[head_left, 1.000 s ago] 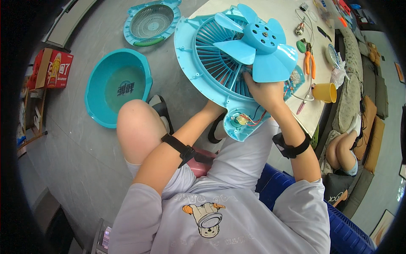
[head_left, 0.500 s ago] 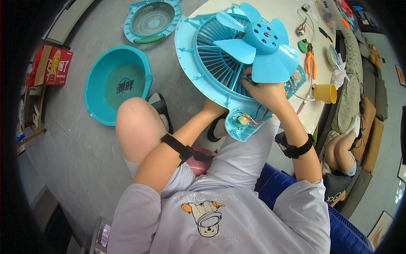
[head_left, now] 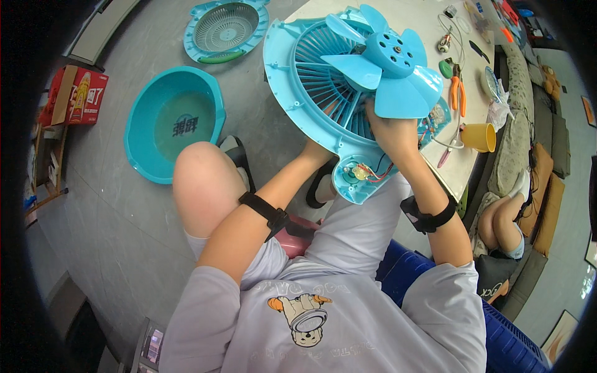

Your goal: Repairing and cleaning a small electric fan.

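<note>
A light-blue fan housing (head_left: 292, 93) with a slatted grille rests tilted at the table edge, over my lap. On it sits a blue fan blade (head_left: 407, 87) with several wide vanes. My left hand (head_left: 318, 151) holds the housing from underneath; its fingers are mostly hidden, with some skin showing through the slats. Reaching in under the fan blade, my right hand (head_left: 393, 127) is closed, its fingertips out of sight between the blade and the grille. A small yellowish part with wires (head_left: 360, 173) sits in the housing's near corner.
Pliers with orange handles (head_left: 458, 96), a yellow cup (head_left: 479, 137) and a screwdriver-like tool (head_left: 444, 156) lie on the white table (head_left: 460, 171). On the floor at left are a teal basin (head_left: 217, 112) and a round blue grille cover (head_left: 227, 59). Someone's bare legs (head_left: 500, 217) rest on the sofa.
The housing and fan blade have shifted slightly right. My right hand has pushed deeper under the blade, so fingers that showed before are now hidden.
</note>
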{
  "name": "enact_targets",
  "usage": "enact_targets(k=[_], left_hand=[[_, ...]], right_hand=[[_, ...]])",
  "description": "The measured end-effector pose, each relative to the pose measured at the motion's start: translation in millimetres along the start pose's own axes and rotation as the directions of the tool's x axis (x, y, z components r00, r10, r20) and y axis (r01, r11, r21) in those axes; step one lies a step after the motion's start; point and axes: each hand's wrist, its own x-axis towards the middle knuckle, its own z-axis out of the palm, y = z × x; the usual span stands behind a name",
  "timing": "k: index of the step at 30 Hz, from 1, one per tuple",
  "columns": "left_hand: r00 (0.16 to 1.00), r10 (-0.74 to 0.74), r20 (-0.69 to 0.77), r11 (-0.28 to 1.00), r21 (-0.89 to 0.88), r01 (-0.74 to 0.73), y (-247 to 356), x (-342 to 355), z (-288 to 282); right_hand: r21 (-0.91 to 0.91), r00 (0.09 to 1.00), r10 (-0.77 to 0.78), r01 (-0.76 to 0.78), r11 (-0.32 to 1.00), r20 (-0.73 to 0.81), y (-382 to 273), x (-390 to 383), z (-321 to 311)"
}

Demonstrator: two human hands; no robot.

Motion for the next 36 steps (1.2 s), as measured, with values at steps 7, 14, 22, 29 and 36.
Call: enact_targets(k=[7, 14, 22, 29, 36], left_hand=[[0.987, -0.117, 0.106, 0.978, 0.183, 0.096, 19.8, -4.1, -9.4], [0.929, -0.265, 0.259, 0.964, 0.037, 0.264, 79.0, -10.0, -38.2], [0.936, -0.265, 0.233, 0.931, -0.191, 0.312, 78.3, -19.0, -41.9], [0.971, -0.147, 0.188, 0.971, 0.216, 0.105, 37.3, -8.3, -29.6], [0.871, -0.419, 0.257, 0.846, -0.238, 0.477, 79.8, -18.4, -51.3]], right_hand=[[0.078, 0.997, 0.015, -0.021, 0.997, 0.077, 1.0, -3.0, -9.3], [0.173, 0.901, 0.292, -0.358, 0.917, 0.32, -20.1, -5.2, -38.9], [0.158, 0.93, 0.216, -0.271, 0.95, 0.298, -20.0, -14.9, -40.9], [0.187, 0.958, 0.146, -0.195, 0.963, 0.245, -17.2, -15.9, -33.6], [0.237, 0.916, 0.231, -0.317, 0.918, 0.329, -9.5, -13.4, -38.9]])
